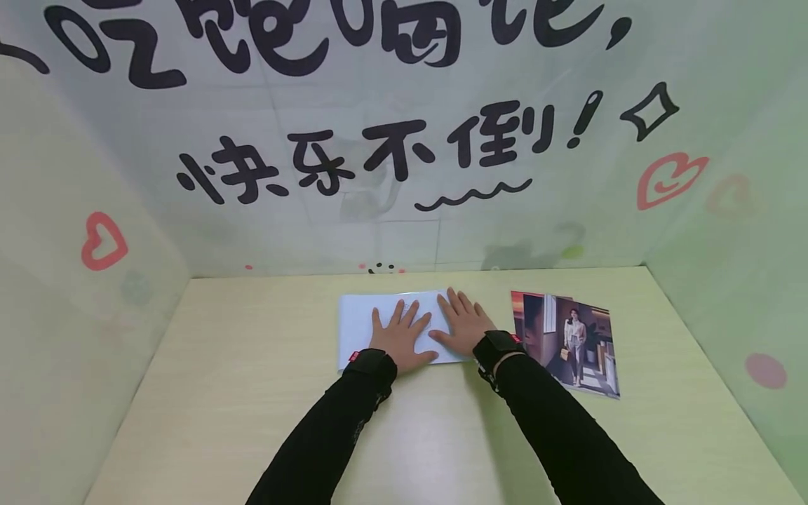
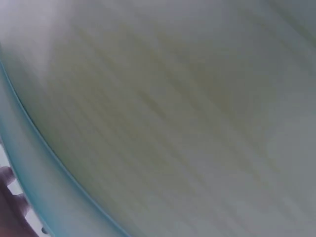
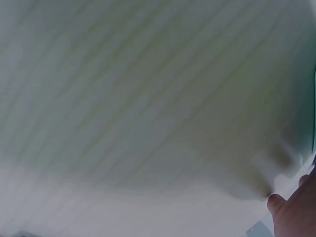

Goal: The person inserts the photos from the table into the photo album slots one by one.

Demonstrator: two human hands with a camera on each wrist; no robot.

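Observation:
A flat white rectangular sheet or booklet (image 1: 356, 324) lies near the far edge of the table; which of the two I cannot tell. My left hand (image 1: 399, 339) rests on its middle, fingers spread and straight. Beside it, my right hand (image 1: 466, 328) presses on the right part, its fingers also spread. Neither hand grips anything. The left wrist view has a bit of the left hand (image 2: 12, 212) in the corner, beyond a pale blue edge (image 2: 49, 173). In the right wrist view, part of the right hand (image 3: 296, 212) shows at lower right.
Glossy pictures overlap to the right of the right hand; the top picture (image 1: 590, 351) shows a standing figure indoors. The pale wooden table (image 1: 252, 393) meets a back wall (image 1: 303, 231) with large black lettering. Side walls with heart prints flank it.

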